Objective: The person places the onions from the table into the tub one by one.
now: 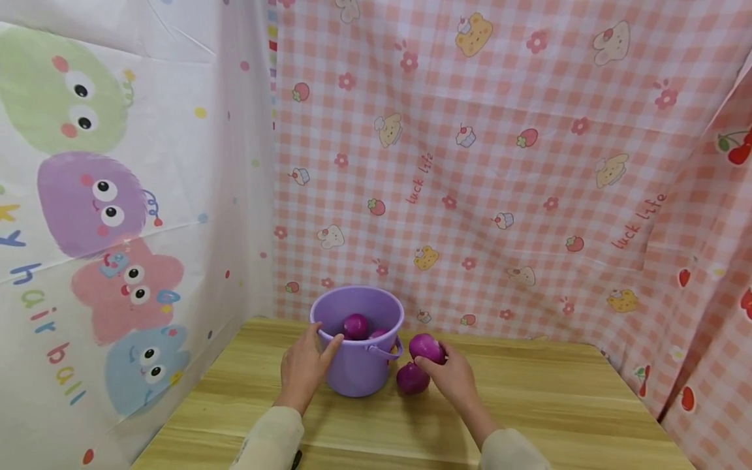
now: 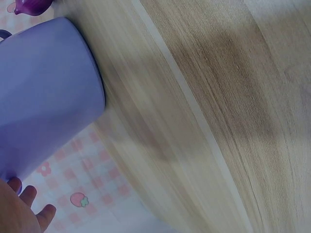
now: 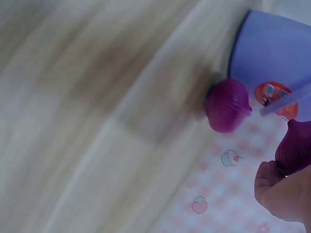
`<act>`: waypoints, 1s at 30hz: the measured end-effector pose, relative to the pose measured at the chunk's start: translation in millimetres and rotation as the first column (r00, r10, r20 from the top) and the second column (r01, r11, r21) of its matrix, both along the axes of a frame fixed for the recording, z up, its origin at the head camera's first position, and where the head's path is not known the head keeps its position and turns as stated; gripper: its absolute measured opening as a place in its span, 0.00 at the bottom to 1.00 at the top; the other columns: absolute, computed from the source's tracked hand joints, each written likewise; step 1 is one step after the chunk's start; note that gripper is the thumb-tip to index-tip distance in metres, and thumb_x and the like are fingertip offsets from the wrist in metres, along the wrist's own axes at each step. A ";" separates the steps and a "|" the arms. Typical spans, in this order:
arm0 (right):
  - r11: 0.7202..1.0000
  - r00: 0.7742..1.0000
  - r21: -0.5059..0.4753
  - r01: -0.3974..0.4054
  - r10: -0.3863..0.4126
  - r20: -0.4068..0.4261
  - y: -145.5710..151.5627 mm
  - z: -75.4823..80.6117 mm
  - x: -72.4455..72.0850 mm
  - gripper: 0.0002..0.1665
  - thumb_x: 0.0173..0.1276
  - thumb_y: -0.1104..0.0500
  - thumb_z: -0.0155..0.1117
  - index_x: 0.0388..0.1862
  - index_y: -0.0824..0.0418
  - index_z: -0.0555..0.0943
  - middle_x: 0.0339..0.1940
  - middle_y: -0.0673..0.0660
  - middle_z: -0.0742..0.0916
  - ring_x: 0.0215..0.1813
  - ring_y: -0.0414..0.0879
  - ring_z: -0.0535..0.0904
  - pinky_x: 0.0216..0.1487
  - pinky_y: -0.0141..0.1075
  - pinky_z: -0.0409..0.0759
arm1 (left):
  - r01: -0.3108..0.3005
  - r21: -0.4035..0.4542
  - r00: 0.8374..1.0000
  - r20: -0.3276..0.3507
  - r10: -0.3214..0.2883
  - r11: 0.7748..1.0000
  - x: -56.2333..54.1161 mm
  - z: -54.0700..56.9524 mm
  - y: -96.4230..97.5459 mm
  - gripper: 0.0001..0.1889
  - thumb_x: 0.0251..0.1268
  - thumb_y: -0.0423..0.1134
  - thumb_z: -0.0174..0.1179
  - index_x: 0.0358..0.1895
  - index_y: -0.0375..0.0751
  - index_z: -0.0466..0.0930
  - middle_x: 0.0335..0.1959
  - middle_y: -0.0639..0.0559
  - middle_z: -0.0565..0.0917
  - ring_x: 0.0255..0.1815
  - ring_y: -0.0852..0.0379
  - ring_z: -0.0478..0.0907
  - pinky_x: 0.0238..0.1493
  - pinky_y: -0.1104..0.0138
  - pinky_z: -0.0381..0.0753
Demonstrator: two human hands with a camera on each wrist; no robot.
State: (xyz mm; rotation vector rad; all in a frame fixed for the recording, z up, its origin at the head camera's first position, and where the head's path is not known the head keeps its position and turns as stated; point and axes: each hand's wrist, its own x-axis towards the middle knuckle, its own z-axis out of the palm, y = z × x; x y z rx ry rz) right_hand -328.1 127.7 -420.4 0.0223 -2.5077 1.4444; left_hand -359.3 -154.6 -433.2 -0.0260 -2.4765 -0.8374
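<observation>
A purple bucket [image 1: 357, 365] stands upright on the table, its handle hanging down at the right side. Purple onions [image 1: 355, 326] lie inside it, partly hidden by the wall. My left hand [image 1: 304, 365] grips the bucket's rim at the left, thumb on the near side. To the right of the bucket, my right hand [image 1: 451, 377] holds a purple onion [image 1: 426, 348] between thumb and fingers, above the table. Another onion [image 1: 413, 378] rests on the table just below it, seen also in the right wrist view as a round onion [image 3: 227, 106] beside the bucket [image 3: 272, 48].
The wooden table [image 1: 529, 405] extends to both sides. Behind it hangs a pink checked cloth [image 1: 499, 183], and a white cartoon-print cloth [image 1: 194, 196] hangs at the left. A small dark object [image 1: 296, 459] lies by the left sleeve. An orange-red sticker [image 3: 277, 97] marks the bucket.
</observation>
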 end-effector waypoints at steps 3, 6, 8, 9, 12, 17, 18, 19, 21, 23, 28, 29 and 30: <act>1.000 1.000 0.002 -0.003 0.003 -0.003 2.3 8.6 -4.5 0.42 0.64 0.47 0.70 0.68 0.72 0.69 0.60 0.72 0.79 0.59 0.63 0.78 0.56 0.55 0.78 | 0.000 0.004 1.000 -0.003 0.000 1.000 -0.1 -0.3 0.2 0.37 0.68 0.63 0.56 0.67 0.36 0.71 0.62 0.35 0.77 0.59 0.36 0.76 0.57 0.43 0.74; 1.000 1.000 0.000 -0.006 0.006 -0.018 3.3 16.6 -8.7 0.42 0.65 0.47 0.70 0.68 0.71 0.70 0.59 0.71 0.80 0.58 0.62 0.79 0.56 0.54 0.78 | 0.002 0.000 1.000 -0.001 -0.002 1.000 0.0 -0.4 0.0 0.38 0.68 0.65 0.55 0.67 0.36 0.71 0.62 0.35 0.77 0.59 0.36 0.76 0.57 0.43 0.73; 1.000 0.999 -0.003 -0.009 0.009 -0.031 2.8 21.8 -11.7 0.41 0.64 0.47 0.71 0.69 0.69 0.70 0.59 0.69 0.81 0.58 0.61 0.79 0.56 0.54 0.78 | 0.001 -0.005 1.000 0.001 -0.001 1.000 -0.3 -0.5 -0.2 0.38 0.68 0.66 0.54 0.67 0.36 0.71 0.62 0.35 0.77 0.59 0.36 0.76 0.57 0.43 0.73; 1.000 0.999 -0.009 -0.015 0.015 -0.036 2.4 24.3 -13.4 0.40 0.64 0.48 0.71 0.68 0.68 0.71 0.59 0.69 0.81 0.58 0.60 0.80 0.56 0.53 0.78 | 0.001 -0.007 1.000 0.002 -0.001 1.000 -0.3 -0.5 -0.3 0.39 0.68 0.66 0.53 0.67 0.36 0.71 0.62 0.35 0.77 0.59 0.36 0.76 0.57 0.43 0.73; 1.000 0.998 -0.006 -0.021 0.021 -0.053 0.2 32.1 -17.0 0.40 0.64 0.48 0.71 0.69 0.66 0.71 0.59 0.67 0.81 0.57 0.59 0.80 0.56 0.52 0.79 | -0.001 -0.010 1.000 0.003 0.001 1.000 -0.4 -0.7 -0.5 0.39 0.68 0.66 0.53 0.67 0.36 0.71 0.62 0.35 0.77 0.59 0.36 0.76 0.57 0.43 0.74; 0.999 0.997 -0.005 -0.043 0.042 -0.059 -6.9 45.3 -21.5 0.43 0.64 0.46 0.71 0.70 0.68 0.69 0.61 0.67 0.80 0.57 0.58 0.80 0.56 0.51 0.79 | 0.002 -0.008 1.000 -0.011 -0.002 1.000 0.3 -0.2 -0.1 0.38 0.68 0.66 0.54 0.65 0.36 0.72 0.60 0.35 0.78 0.58 0.36 0.77 0.55 0.43 0.75; 0.999 0.997 -0.013 -0.053 0.052 -0.061 -9.0 47.7 -22.5 0.43 0.64 0.47 0.71 0.70 0.68 0.69 0.60 0.68 0.80 0.58 0.58 0.80 0.56 0.51 0.79 | 0.002 -0.008 1.000 -0.013 -0.002 1.000 0.4 0.0 -0.2 0.38 0.68 0.66 0.54 0.65 0.36 0.72 0.60 0.35 0.78 0.57 0.36 0.77 0.55 0.43 0.75; 0.998 0.996 -0.017 -0.061 0.060 -0.060 -11.2 50.0 -23.4 0.43 0.64 0.47 0.71 0.71 0.67 0.69 0.60 0.67 0.81 0.58 0.58 0.80 0.56 0.51 0.79 | 0.001 -0.011 1.000 -0.017 -0.001 1.000 0.4 -0.1 -0.3 0.38 0.67 0.67 0.54 0.65 0.36 0.72 0.60 0.34 0.78 0.57 0.36 0.77 0.55 0.43 0.75; 0.997 0.996 -0.025 -0.072 0.071 -0.063 -16.2 54.2 -24.5 0.42 0.64 0.48 0.71 0.71 0.66 0.69 0.60 0.67 0.81 0.58 0.58 0.80 0.57 0.50 0.79 | -0.001 -0.012 1.000 -0.013 0.000 1.000 0.4 0.1 -0.5 0.39 0.67 0.67 0.53 0.66 0.36 0.72 0.60 0.35 0.78 0.58 0.36 0.77 0.56 0.44 0.75; 0.996 0.994 -0.026 -0.081 0.079 -0.070 -21.7 57.9 -25.2 0.41 0.64 0.48 0.71 0.70 0.66 0.70 0.60 0.67 0.81 0.59 0.58 0.80 0.57 0.50 0.79 | 0.000 -0.011 1.000 -0.010 0.000 1.000 0.5 0.2 -0.4 0.39 0.67 0.67 0.53 0.66 0.36 0.72 0.60 0.35 0.78 0.58 0.36 0.77 0.56 0.44 0.74; 0.994 0.993 -0.037 -0.099 0.096 -0.073 -35.6 63.2 -27.1 0.39 0.63 0.50 0.72 0.69 0.65 0.72 0.59 0.65 0.82 0.58 0.57 0.80 0.57 0.49 0.79 | 0.001 0.000 1.000 0.001 -0.001 1.000 1.1 1.3 0.6 0.38 0.67 0.66 0.55 0.66 0.36 0.72 0.61 0.35 0.78 0.59 0.36 0.76 0.57 0.44 0.74; 0.993 0.992 -0.046 -0.106 0.102 -0.072 -38.2 64.0 -27.3 0.38 0.63 0.50 0.72 0.68 0.64 0.72 0.59 0.64 0.82 0.58 0.57 0.80 0.57 0.49 0.79 | 0.002 0.001 1.000 -0.003 -0.002 1.000 1.3 1.2 0.7 0.38 0.67 0.65 0.55 0.66 0.36 0.72 0.61 0.35 0.78 0.59 0.36 0.77 0.57 0.43 0.74; 0.993 0.992 -0.043 -0.107 0.104 -0.072 -40.6 64.9 -27.5 0.38 0.63 0.49 0.73 0.68 0.63 0.73 0.59 0.64 0.82 0.58 0.56 0.80 0.57 0.49 0.79 | 0.001 0.000 1.000 -0.006 -0.001 1.000 1.5 1.3 1.0 0.38 0.67 0.65 0.55 0.66 0.36 0.72 0.61 0.35 0.78 0.59 0.36 0.77 0.56 0.43 0.74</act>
